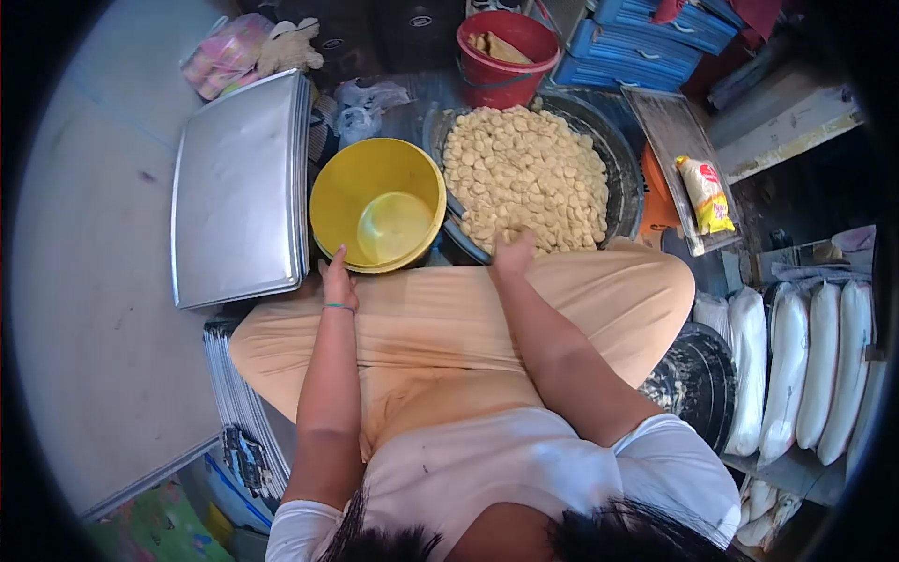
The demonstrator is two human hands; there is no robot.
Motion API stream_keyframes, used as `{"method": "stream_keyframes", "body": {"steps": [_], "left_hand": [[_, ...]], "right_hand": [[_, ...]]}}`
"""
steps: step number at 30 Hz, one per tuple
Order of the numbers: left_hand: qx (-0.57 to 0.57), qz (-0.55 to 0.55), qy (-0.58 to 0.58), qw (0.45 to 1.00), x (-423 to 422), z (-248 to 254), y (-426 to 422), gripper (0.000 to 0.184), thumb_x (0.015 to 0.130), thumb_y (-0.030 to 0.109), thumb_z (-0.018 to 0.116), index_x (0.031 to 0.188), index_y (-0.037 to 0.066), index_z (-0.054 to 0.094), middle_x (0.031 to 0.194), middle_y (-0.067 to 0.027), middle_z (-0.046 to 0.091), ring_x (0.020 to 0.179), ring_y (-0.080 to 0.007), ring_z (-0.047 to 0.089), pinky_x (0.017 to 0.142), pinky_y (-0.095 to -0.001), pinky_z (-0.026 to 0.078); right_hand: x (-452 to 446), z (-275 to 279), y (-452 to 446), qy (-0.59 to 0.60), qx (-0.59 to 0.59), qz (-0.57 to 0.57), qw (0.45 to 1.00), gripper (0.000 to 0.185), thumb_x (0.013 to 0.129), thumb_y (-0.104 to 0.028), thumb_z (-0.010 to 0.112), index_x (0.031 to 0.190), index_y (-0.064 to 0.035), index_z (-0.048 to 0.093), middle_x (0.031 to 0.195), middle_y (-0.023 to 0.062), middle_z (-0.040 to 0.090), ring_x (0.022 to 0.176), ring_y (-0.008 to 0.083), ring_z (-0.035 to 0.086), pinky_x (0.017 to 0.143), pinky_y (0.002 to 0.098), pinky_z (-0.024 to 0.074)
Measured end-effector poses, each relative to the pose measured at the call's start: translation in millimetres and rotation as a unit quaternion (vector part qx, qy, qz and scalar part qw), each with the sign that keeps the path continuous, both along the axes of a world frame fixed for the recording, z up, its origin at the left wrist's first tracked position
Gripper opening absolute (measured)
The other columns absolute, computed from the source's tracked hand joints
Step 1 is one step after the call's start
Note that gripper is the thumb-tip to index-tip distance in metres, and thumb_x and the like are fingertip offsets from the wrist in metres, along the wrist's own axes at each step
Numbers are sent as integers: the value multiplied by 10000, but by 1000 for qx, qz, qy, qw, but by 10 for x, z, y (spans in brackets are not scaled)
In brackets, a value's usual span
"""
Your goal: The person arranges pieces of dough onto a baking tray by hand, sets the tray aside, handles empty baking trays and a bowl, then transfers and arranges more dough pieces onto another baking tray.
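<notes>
A yellow bucket, with nothing seen inside, stands in front of my crossed legs. My left hand is closed on its near left rim, the thumb over the edge. To its right a wide black basin is heaped with small, round, pale dough pieces. My right hand rests at the near edge of the heap; its fingers are partly hidden and blurred, so what it may hold cannot be made out.
Metal trays are stacked left of the bucket. A red bucket stands behind the basin. On the right are a board with a yellow-and-white packet, a dark tub and several filled white bags.
</notes>
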State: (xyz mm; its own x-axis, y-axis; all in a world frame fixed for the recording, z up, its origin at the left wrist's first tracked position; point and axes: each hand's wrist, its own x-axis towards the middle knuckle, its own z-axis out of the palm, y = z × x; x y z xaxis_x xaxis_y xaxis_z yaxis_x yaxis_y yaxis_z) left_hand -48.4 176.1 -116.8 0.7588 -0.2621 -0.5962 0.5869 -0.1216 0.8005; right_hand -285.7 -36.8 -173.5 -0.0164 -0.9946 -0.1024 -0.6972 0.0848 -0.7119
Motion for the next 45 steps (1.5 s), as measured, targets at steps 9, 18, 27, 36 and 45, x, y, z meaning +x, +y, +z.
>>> {"method": "stream_keyframes", "body": {"steps": [9,18,27,36,45], "left_hand": [[-66,-31,73,995,118,-371,15,664,900,397,618,1422,235,241,1322,-88,506,1117,-330,570,826,-536,496],[-83,19,101,991,141,-682,-81,479,941,179,508,1367,118,298,1354,-137,454,1174,-334,532,843,-574,533],[-94,60,111,988,-264,-335,-497,478,900,115,512,1323,93,291,1338,-142,424,1150,-332,545,830,-532,560],[-121,28,100,987,-337,-552,-550,495,854,80,519,1273,84,255,1275,-160,451,1097,-331,575,803,-501,573],[-141,-44,58,987,57,-400,-516,554,869,119,563,1278,73,192,1333,-205,381,1126,-358,554,817,-513,578]], "right_hand": [[-735,-654,-442,66,86,-499,860,783,683,-262,788,1322,-14,409,1357,190,409,1196,318,440,896,413,457],[-768,-706,-782,-251,118,-508,815,462,752,-78,666,1181,41,541,1126,167,620,827,265,630,642,389,527],[-1161,-388,-1075,-293,121,-442,839,552,720,10,644,1242,54,470,1159,170,595,875,259,627,684,377,535],[-1759,-1117,-1149,-370,49,-474,798,432,811,-44,580,1230,36,509,1116,223,602,886,340,614,764,510,513],[-1753,-1377,-1079,-408,95,-425,803,545,866,-291,559,1312,5,456,1280,190,537,1101,337,552,948,490,461]]}}
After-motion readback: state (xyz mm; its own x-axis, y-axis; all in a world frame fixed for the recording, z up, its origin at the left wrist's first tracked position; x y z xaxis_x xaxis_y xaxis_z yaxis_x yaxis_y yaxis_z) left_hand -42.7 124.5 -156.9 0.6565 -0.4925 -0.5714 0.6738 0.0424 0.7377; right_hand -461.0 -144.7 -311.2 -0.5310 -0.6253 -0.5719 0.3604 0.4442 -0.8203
